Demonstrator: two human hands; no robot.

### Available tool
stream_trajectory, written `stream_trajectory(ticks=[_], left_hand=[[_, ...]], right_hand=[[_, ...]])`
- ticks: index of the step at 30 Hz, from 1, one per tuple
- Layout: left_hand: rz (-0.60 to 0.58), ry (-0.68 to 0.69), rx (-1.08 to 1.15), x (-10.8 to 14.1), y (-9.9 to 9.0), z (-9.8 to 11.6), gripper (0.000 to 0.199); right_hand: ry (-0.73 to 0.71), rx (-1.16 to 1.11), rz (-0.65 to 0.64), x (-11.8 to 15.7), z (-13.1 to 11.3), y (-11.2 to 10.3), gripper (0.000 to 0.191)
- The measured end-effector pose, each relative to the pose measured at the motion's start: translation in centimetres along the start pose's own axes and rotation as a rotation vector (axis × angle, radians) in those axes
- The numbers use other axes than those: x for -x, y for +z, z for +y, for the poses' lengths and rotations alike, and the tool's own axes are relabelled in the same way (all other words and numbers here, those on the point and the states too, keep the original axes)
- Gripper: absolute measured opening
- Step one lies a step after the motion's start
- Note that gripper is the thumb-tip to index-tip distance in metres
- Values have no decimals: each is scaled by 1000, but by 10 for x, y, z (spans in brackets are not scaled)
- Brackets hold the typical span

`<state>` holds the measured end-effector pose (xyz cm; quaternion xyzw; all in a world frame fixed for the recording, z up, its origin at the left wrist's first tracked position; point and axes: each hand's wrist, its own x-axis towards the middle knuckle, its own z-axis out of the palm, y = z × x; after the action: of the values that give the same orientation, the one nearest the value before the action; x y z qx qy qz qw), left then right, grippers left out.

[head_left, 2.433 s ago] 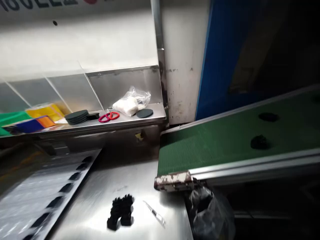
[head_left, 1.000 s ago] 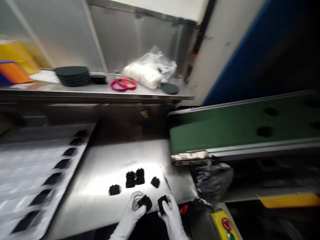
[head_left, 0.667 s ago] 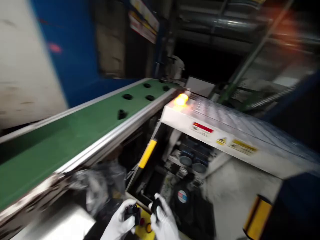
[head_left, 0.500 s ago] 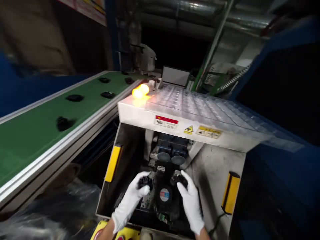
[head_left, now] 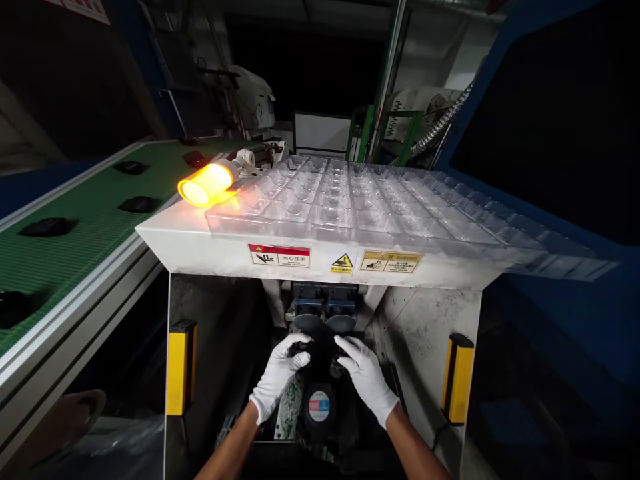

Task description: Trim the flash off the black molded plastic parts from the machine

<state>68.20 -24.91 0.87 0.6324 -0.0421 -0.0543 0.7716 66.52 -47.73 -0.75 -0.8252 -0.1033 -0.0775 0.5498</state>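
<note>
Inside the dark bay of a white machine, my left hand, in a white glove, closes thumb and fingers around a small black part. Opposite it, my right hand, also gloved, pinches another black part, whose outline blends into the dark fixture. Just behind the hands are two round grey discs below blue blocks. Between the wrists, lower down, lies a black round unit with a red and blue label.
Clear plastic trays cover the machine's top, beside a glowing orange lamp. Yellow-faced bars flank the bay. At left, a green conveyor carries several black parts.
The view has swung so that the bay faces me squarely. Both hands have moved deeper, up toward the discs, and closer together, still with the black parts.
</note>
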Motion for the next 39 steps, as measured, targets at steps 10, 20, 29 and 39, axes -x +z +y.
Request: stream_trajectory(ticks=[10, 20, 29, 39], left_hand=[[3, -10, -117, 1, -15, -9, 27], [-130, -11, -2, -7, -12, -8, 40], [-102, -67, -22, -1, -10, -40, 47], [179, -284, -292, 146, -39, -30, 16]], right_hand=[[29, 233, -83, 2, 3, 0, 51], [39, 465, -282, -84, -108, 58, 37], [262, 609, -407, -94, -78, 122, 39], [272, 667, -696, -72, -84, 34, 62]])
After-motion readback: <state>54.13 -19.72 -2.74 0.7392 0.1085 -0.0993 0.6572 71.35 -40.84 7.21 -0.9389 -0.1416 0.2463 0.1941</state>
